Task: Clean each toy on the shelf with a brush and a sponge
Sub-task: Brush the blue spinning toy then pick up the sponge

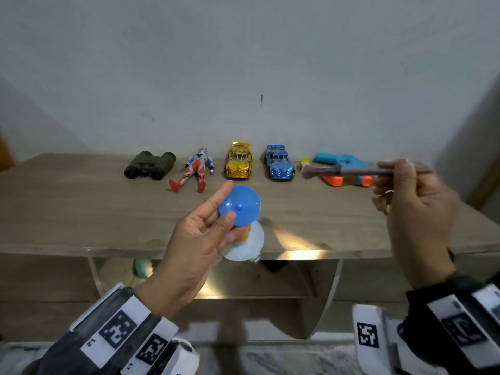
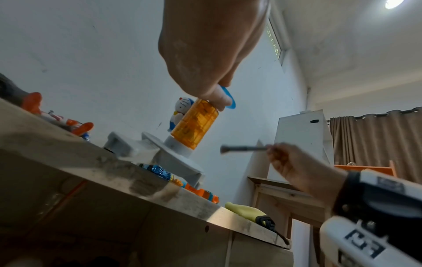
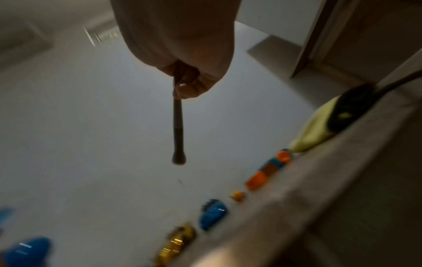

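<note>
My left hand (image 1: 205,228) grips a toy with a blue round top (image 1: 240,205), an orange clear body (image 2: 194,124) and a white base (image 1: 247,244), tilted above the shelf's front edge. My right hand (image 1: 405,185) pinches a slim brush (image 1: 351,171) by its handle, bristles pointing left, held in the air over the blue-and-orange toy (image 1: 343,169). On the wooden shelf (image 1: 81,212) lie green binoculars (image 1: 150,165), a red-and-blue figure (image 1: 193,169), a gold car (image 1: 238,161) and a blue car (image 1: 279,162). No sponge shows.
A small yellow toy (image 1: 304,162) sits between the blue car and the blue-and-orange toy. A yellow object with a black end (image 2: 248,211) lies at the shelf's right end. A cubby (image 1: 216,280) opens under the shelf. A grey wall stands close behind.
</note>
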Available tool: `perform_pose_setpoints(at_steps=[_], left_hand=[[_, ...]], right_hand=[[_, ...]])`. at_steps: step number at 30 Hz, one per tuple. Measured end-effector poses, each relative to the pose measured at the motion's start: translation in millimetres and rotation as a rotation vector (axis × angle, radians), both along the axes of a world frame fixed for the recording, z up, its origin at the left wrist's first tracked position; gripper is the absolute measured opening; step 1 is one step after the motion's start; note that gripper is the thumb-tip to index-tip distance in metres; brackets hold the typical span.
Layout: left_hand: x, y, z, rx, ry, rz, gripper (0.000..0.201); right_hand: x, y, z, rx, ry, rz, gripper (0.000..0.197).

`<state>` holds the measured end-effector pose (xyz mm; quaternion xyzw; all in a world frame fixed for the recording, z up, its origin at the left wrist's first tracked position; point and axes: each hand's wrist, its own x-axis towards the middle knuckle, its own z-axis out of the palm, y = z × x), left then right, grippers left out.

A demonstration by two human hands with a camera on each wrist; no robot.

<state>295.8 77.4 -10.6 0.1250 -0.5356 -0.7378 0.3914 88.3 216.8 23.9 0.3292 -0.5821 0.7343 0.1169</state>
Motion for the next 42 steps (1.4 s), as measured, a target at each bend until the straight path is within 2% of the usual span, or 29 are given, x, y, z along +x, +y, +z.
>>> perform_pose_setpoints(at_steps=[3, 6, 9, 12, 16, 19, 24, 26, 29, 31, 33, 38, 40, 42], left_hand=[[-11, 6, -3, 0.030, 0.019, -0.050, 0.049], [-22, 9, -9, 0.074, 0.027, -0.092, 0.066], [-34, 13, -12, 0.097, 0.027, -0.123, 0.081], [-45, 15, -13, 0.121, 0.023, -0.128, 0.072], [-56, 19, -14, 0.132, 0.020, -0.177, 0.080], [-61, 20, -16, 0.145, 0.014, -0.186, 0.074], [-62, 20, -16, 0.135, 0.014, -0.220, 0.088], [-64, 20, -16, 0.142, 0.016, -0.220, 0.086], [-65, 20, -15, 0.127, 0.006, -0.212, 0.085], [-65, 19, -14, 0.126, 0.002, -0.200, 0.086], [-65, 17, -13, 0.130, 0.004, -0.188, 0.085], [-62, 16, -12, 0.147, 0.019, -0.206, 0.078], [-59, 18, -11, 0.146, 0.003, -0.211, 0.085], [-55, 20, -9, 0.137, -0.002, -0.218, 0.085]], right_hand=[[-37, 9, -37, 0.250, 0.001, -0.251, 0.025], [-56, 15, -70, 0.456, 0.110, -0.402, 0.021], [-69, 17, -94, 0.584, 0.163, -0.448, 0.019], [-82, 17, -112, 0.667, 0.256, -0.468, 0.015], [-90, 17, -116, 0.679, 0.289, -0.478, 0.013], [-97, 18, -113, 0.660, 0.309, -0.473, 0.012], [-134, 23, -87, 0.564, 0.305, -0.615, 0.028], [-158, 26, -81, 0.734, 0.290, -0.627, 0.033], [-180, 31, -80, 1.045, 0.160, -0.555, 0.047], [-183, 30, -82, 1.127, 0.121, -0.473, 0.048], [-182, 29, -81, 1.100, 0.137, -0.435, 0.041], [-162, 31, -63, 0.820, 0.121, -0.361, 0.036], [-139, 27, -44, 0.670, 0.108, -0.264, 0.035], [-105, 21, -19, 0.547, 0.144, -0.092, 0.034]])
